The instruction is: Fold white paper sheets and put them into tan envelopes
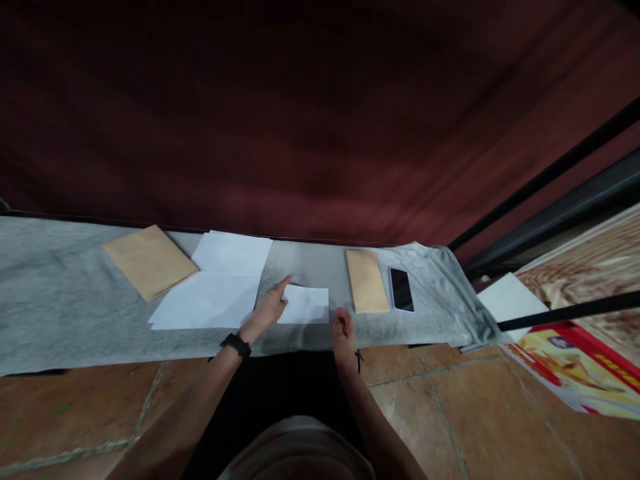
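Note:
A small folded sheet of white paper (306, 306) lies on the grey cloth in front of me. My left hand (270, 308), with a black watch on its wrist, rests at the paper's left end; its index finger is stretched out and its thumb stands apart. Just off the right end is my right hand (343, 333), its fingers curled in, with nothing visible in them. Larger white sheets (213, 300) with a crease across them spread out left of my left hand. A narrow brown envelope (367, 281) lies to the right of the folded paper.
A wider brown envelope (150, 261) overlaps the sheets at the left. Beyond the narrow envelope is a phone (401, 290). Grey cloth (65, 293) covers the long table, against a dark red curtain (300, 133). Black bars and a printed carton (575, 363) stand at the right.

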`<state>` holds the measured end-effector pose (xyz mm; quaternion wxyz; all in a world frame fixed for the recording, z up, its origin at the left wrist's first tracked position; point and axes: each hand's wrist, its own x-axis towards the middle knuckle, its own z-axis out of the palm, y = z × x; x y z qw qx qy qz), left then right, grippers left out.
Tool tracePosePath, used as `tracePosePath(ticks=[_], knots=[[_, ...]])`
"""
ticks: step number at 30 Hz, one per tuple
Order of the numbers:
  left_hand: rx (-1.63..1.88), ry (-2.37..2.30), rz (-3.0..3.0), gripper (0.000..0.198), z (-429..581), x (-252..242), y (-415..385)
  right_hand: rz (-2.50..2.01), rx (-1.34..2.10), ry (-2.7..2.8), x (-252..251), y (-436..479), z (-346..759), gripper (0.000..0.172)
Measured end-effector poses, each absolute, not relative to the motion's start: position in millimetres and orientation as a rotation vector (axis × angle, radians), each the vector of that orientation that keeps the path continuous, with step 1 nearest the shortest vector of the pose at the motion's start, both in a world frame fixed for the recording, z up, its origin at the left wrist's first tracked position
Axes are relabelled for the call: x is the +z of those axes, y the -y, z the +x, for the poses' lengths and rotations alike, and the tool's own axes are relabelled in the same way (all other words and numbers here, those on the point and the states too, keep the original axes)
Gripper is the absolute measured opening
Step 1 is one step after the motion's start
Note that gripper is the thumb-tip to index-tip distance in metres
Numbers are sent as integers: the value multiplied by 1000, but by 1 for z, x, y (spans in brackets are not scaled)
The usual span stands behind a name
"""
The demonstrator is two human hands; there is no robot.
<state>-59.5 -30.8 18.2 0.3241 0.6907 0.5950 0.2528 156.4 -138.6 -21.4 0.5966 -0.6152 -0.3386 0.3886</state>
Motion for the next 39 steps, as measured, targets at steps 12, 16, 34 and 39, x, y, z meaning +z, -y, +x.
tracePosePath(ticks=[12,16,34,39], knots=[[472,-1632,2567,54,-20,-10,93,-1610,297,2141,-4,118,113,53],[371,-1617,2648,58,-19,-19,101,-1651,160,2207,-11,114,112,57],[491,-1817,2481,60,-47,-15,111,-1794,-77,2150,-28,112,149,60],[533,-1870,2423,60,-51,-12,113,-1805,-67,2077,-26,116,156,59]])
